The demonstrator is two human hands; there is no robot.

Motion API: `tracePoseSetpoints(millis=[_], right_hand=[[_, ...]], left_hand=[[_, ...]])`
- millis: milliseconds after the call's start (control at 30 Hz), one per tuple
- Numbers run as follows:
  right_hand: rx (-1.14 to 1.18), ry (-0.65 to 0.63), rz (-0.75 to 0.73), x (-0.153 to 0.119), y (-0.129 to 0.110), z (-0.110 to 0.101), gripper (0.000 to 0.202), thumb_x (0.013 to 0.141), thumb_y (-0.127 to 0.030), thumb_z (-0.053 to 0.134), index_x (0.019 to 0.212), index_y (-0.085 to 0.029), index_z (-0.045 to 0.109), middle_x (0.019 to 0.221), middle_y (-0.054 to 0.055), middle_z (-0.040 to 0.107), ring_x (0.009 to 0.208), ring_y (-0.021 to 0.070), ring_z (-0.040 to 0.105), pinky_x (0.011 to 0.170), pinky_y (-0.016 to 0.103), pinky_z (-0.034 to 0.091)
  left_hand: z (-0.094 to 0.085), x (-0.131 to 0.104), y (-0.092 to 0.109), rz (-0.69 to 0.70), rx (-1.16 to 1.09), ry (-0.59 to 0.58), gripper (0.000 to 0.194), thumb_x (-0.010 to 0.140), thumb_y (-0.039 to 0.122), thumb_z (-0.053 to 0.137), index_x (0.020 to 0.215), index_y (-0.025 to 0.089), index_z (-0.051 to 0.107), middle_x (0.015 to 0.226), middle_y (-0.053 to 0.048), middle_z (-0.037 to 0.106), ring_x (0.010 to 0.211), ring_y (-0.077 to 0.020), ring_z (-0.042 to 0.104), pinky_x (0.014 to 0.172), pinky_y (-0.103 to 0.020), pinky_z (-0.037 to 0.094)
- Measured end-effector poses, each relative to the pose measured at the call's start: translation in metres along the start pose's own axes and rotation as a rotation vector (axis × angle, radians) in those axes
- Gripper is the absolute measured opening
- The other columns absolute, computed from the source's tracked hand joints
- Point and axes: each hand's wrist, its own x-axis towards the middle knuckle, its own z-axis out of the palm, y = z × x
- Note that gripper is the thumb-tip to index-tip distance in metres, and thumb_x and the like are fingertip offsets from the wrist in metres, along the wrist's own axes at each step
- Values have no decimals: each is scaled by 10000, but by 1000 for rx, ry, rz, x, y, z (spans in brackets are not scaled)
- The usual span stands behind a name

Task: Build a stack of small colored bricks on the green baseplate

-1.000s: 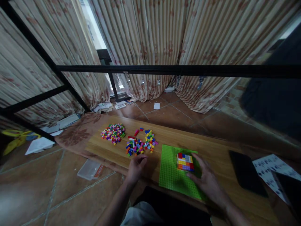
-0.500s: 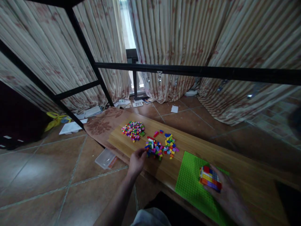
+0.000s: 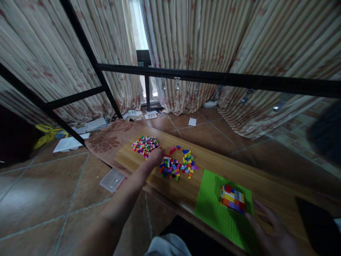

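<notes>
My left hand [image 3: 156, 156] is at the near right edge of a pile of tiny mixed-colour bricks [image 3: 144, 144], its fingers curled in. What they hold, if anything, is hidden. Just right of it lies a second heap of larger toy bricks [image 3: 170, 167], with more loose bricks [image 3: 188, 161] beside that. A block built of striped coloured bricks [image 3: 232, 199] rests on the green baseplate [image 3: 210, 193]. My right hand [image 3: 271, 227] is over the baseplate's right edge, fingers apart and holding nothing, close to the block's near right corner.
The bricks lie on a long wooden board [image 3: 183, 193] over a brown cloth [image 3: 106, 140]. A clear plastic box [image 3: 112, 179] is on the tiled floor at left. A black metal frame [image 3: 199, 74] crosses in front of the curtains. A dark flat object [image 3: 314, 220] lies at right.
My left hand has moved away from the larger brick heap toward the tiny-brick pile. My right hand has let go of the brick block and drawn back to the right. The view has shifted slightly.
</notes>
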Motion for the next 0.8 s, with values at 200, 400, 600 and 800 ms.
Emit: tracePoseSetpoints(millis=[200, 400, 600, 800], right_hand=[[23, 53, 46, -3, -13, -10, 604, 682, -686, 509, 1110, -271, 604, 1154, 102, 640, 854, 308, 677, 530, 366, 541], [175, 35, 39, -14, -54, 6, 516, 748, -618, 538, 1140, -291, 610, 1147, 67, 661, 1020, 281, 638, 783, 375, 549], [501, -219, -63, -31, -116, 57, 444, 806, -483, 576, 1179, -243, 598, 1076, 81, 693, 962, 233, 662, 785, 333, 555], [586, -291, -41, -25, -137, 85, 415, 830, -490, 542, 1116, -202, 628, 906, 57, 719, 831, 224, 672, 707, 309, 541]], left_hand=[[-5, -18, 1, -58, 46, 27, 183, 767, 103, 539, 906, 180, 628, 899, -70, 654, 849, -195, 612, 763, -258, 439], [-2, -69, 45, -78, -261, 192, 159, 850, 184, 470, 937, 181, 603, 810, -46, 655, 719, -155, 595, 669, -237, 429], [55, -151, 124, -107, -943, 94, 147, 824, 317, 560, 885, 194, 612, 802, -33, 652, 723, -156, 593, 651, -236, 463], [62, -163, 134, -183, -1102, 88, 122, 763, 297, 639, 824, 199, 602, 762, -8, 644, 693, -138, 591, 641, -225, 470]])
